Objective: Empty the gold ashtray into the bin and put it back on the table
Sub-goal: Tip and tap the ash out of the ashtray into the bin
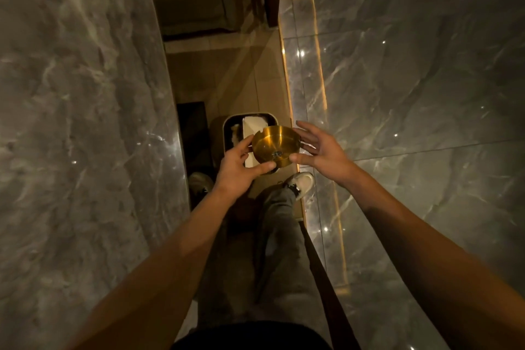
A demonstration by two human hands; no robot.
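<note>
The gold ashtray (275, 146) hangs tilted over the open bin (227, 133), a small grey scrap inside it. The left hand (238, 165) pinches its rim at 8 o'clock; the right hand (321, 150), fingers spread wide, touches its 3 o'clock edge.

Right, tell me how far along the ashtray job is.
Done: the gold ashtray is off the table and carried over the open bin on the floor. In hand: the left hand has it in its grip, still upright, with a small bit of debris in the bowl; the right hand is open beside the rim. Left: tip it out, then return it to the table.
</note>
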